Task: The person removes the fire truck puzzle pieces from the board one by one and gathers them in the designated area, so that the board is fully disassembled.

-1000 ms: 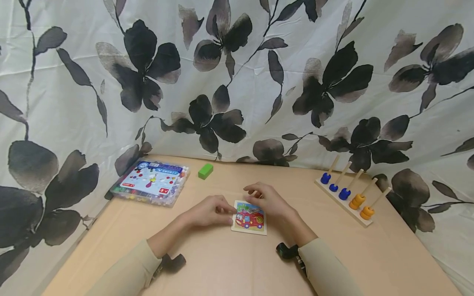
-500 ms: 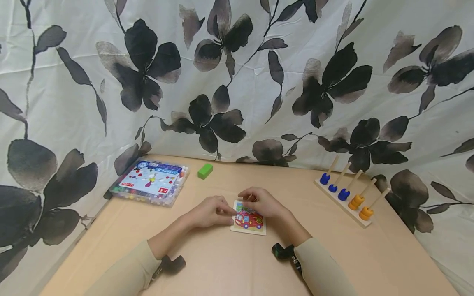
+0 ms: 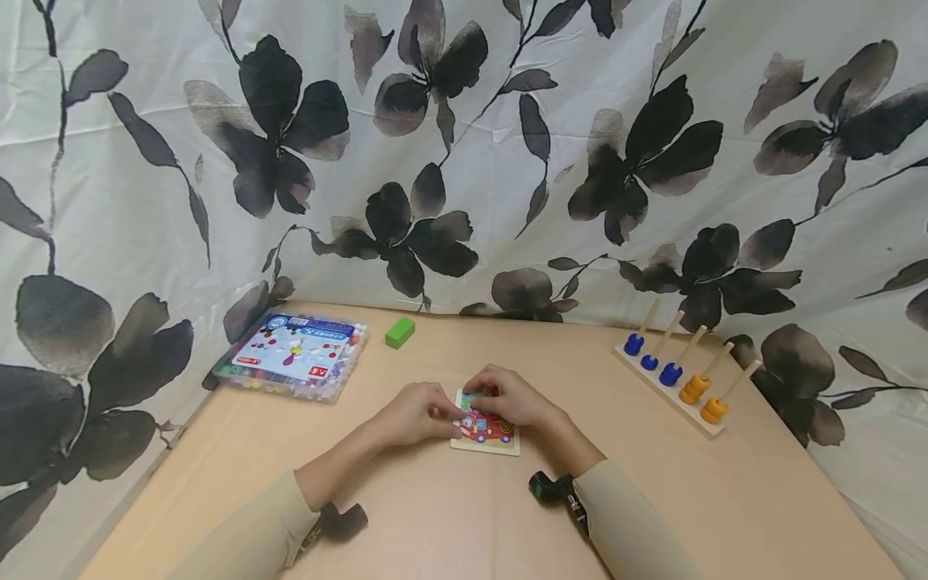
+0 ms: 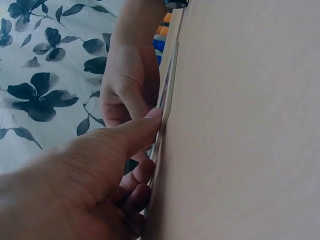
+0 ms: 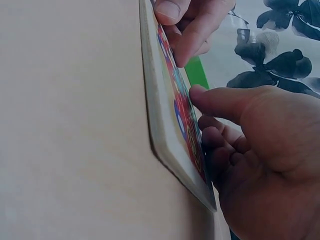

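Observation:
A small square wooden picture puzzle (image 3: 487, 431) with a red fire truck on it and a pale border lies on the table between my two hands. My left hand (image 3: 415, 415) holds its left edge, the thumb on the face and the other fingers curled at the side, as the left wrist view shows. Over the upper right part bends my right hand (image 3: 518, 396), its thumb touching the picture and its fingers curled close to the face near the top edge. That hand hides the puzzle's upper corner. In the right wrist view the puzzle (image 5: 175, 115) shows edge-on with its thick rim.
A clear plastic case (image 3: 293, 354) of colourful small parts stands at the back left, with a green block (image 3: 399, 333) beside it. To the right is a wooden peg stand (image 3: 667, 395) with blue and orange rings. A floral curtain (image 3: 464, 161) hangs behind the table (image 3: 449, 515).
My right hand has come down and slightly left over the puzzle's upper part, its fingers curling in. The left hand has stayed at the left edge.

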`<state>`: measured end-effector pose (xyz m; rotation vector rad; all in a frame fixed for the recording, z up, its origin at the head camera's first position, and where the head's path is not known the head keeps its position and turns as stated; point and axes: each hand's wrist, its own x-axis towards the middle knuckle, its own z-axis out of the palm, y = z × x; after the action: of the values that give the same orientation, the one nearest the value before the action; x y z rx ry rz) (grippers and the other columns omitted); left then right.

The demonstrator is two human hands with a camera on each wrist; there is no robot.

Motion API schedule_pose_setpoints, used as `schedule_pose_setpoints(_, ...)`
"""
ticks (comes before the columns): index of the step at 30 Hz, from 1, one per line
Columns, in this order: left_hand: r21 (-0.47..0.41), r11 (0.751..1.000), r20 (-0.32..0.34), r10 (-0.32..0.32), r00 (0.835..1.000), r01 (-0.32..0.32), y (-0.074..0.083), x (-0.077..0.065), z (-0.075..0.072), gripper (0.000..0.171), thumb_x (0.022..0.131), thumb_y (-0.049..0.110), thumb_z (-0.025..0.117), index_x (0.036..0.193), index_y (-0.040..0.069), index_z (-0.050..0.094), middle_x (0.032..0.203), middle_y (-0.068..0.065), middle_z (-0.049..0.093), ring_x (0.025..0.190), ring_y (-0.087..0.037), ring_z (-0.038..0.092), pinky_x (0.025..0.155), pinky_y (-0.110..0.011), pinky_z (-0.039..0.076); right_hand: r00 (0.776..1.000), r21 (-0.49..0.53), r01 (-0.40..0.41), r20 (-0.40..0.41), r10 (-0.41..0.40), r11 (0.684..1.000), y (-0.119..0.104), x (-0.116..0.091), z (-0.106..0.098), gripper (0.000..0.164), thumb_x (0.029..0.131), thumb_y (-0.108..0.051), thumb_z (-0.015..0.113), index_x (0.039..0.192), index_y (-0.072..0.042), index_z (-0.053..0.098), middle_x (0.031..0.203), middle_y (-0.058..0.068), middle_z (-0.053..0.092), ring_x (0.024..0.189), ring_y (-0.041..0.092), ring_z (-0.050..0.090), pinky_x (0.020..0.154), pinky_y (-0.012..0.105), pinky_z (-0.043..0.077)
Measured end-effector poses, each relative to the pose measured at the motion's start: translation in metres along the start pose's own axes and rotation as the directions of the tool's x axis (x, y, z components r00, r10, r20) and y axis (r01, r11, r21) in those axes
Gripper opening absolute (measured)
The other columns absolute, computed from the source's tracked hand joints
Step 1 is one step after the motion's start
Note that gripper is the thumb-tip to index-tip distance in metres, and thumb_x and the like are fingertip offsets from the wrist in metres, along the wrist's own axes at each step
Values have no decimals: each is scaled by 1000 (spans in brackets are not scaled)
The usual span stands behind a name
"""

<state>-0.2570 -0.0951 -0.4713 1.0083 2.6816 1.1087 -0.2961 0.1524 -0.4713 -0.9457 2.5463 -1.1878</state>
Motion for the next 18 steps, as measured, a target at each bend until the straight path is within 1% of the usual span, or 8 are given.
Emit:
schedule_pose_setpoints(3, -1, 1000, -2, 1, 1000, -1, -1, -1, -1, 25, 86, 33, 86, 107, 21, 84, 86, 11, 66, 81, -13, 58, 71, -25, 45, 1000, -8, -5, 7, 5, 1000, -1, 2, 1, 22, 97, -8, 71, 119, -8, 75, 106, 5, 63, 87, 16, 53, 76, 25, 45)
schedule_pose_setpoints(8, 1, 1000, -2, -15, 1000, 15, -2, 1, 1, 24, 85, 33, 87, 107, 22, 85, 86, 9, 67, 81, -14, 58, 71, -26, 44, 999, -15, -39, 25, 39, 999, -1, 4, 2, 21, 98, -9, 70, 119, -11, 73, 106, 4, 62, 89, 15, 54, 78, 24, 46)
schedule_pose_setpoints(11, -3, 1000, -7, -21, 1000, 21, 0, 0, 0, 24, 85, 32, 87, 107, 22, 85, 87, 8, 67, 82, -14, 59, 71, -26, 45, 999, -16, -36, 30, 36, 999, -2, 4, 2, 20, 99, -9, 70, 118, -11, 73, 106, 4, 61, 90, 15, 54, 78, 25, 47)
schedule_pose_setpoints(18, 16, 999, -4, -28, 1000, 28, 2, 0, -1, 23, 85, 32, 87, 106, 23, 85, 85, 12, 66, 81, -12, 58, 70, -26, 45, 999, -17, -24, 33, 25, 1000, -7, 4, 1, 20, 97, -8, 71, 118, -8, 72, 106, 7, 60, 92, 17, 54, 79, 25, 46)
